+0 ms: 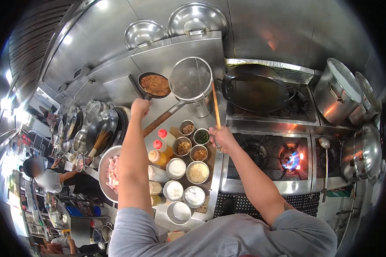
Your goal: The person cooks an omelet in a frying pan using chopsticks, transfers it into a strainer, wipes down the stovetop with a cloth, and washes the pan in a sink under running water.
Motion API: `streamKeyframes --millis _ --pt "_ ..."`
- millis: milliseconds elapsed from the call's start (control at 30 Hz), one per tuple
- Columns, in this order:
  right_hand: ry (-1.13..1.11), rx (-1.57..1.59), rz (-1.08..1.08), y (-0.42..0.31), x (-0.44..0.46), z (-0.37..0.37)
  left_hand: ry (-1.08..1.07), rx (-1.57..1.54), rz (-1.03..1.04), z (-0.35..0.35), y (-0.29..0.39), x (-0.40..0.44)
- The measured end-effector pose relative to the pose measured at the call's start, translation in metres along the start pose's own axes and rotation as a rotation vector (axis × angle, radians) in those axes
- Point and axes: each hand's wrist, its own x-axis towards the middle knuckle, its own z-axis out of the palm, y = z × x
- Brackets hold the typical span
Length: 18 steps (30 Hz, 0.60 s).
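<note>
My left hand (140,108) is closed around the handle of a small frying pan (155,85), which holds brown, saucy food. My right hand (223,139) grips a long wooden-handled utensil (216,105) whose far end reaches the rim of a round strainer; I cannot make out its working end. That strainer (190,78) sits on top of a metal pot (200,107), its thick wooden handle (164,118) slanting down toward my left forearm. Below my right hand stand small metal bowls, one with chopped greens (201,136), one with brown bits (198,153).
A large black wok (256,88) rests on the back burner. An open flame (292,160) burns on the front right burner. Squeeze bottles (159,145) and a bowl of raw meat (109,171) lie by my left arm. Tall pots (336,96) stand right. A co-worker (51,175) is at left.
</note>
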Motion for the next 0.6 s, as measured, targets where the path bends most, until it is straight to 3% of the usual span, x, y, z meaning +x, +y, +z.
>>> streamKeyframes --millis 100,167,267,333,400,500,600 --pt "-0.031 0.019 0.179 -0.021 -0.018 0.015 0.124 0.197 0.155 -0.025 0.006 -0.003" --pt "-0.102 0.209 0.214 0.002 0.007 0.021 0.112 0.251 0.240 -0.037 0.019 -0.004" --pt "-0.189 0.427 0.238 0.017 0.026 0.039 0.034 0.188 0.201 -0.047 0.062 -0.039" --pt "-0.246 0.539 0.248 0.023 0.038 0.051 0.021 0.308 0.228 -0.036 0.081 -0.034" --pt "-0.246 0.559 0.261 0.023 0.041 0.062 0.042 0.322 0.276 -0.012 0.091 -0.019" --pt "-0.272 0.616 0.262 0.025 0.043 0.070 -0.082 0.379 0.188 -0.002 0.129 -0.049" --pt "-0.306 0.649 0.272 0.030 0.049 0.073 0.126 0.403 0.381 0.026 0.136 -0.048"
